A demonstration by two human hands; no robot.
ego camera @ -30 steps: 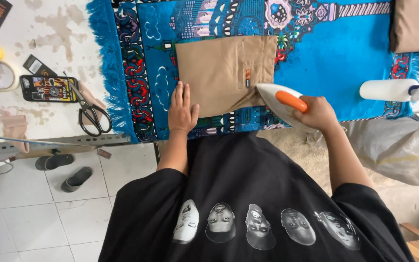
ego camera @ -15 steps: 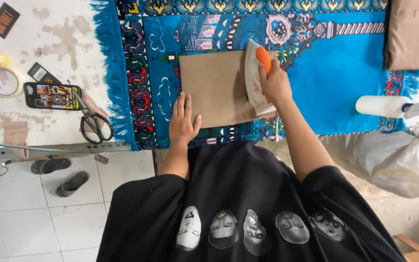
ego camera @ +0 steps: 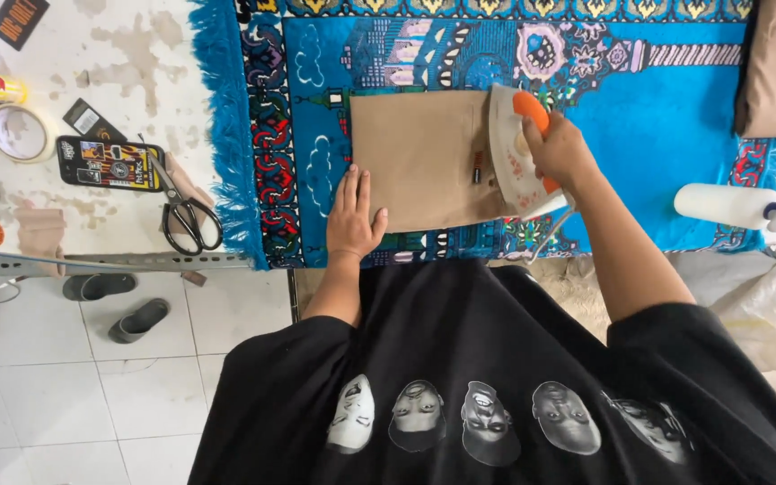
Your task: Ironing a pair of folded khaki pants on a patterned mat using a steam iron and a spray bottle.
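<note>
Our left hand point(ego camera: 353, 216) lies flat, fingers spread, on the tan cloth's point(ego camera: 415, 157) left edge. Our right hand point(ego camera: 560, 151), fingers wrapped around its orange handle, holds the iron point(ego camera: 507, 148) on the cloth's right side.

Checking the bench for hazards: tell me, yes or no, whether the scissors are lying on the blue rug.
No, the scissors lie on the white worktop, left of the blue rug.

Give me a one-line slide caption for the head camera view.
Right hand runs a white iron over tan fabric on a blue patterned rug; left hand holds it flat.
</note>
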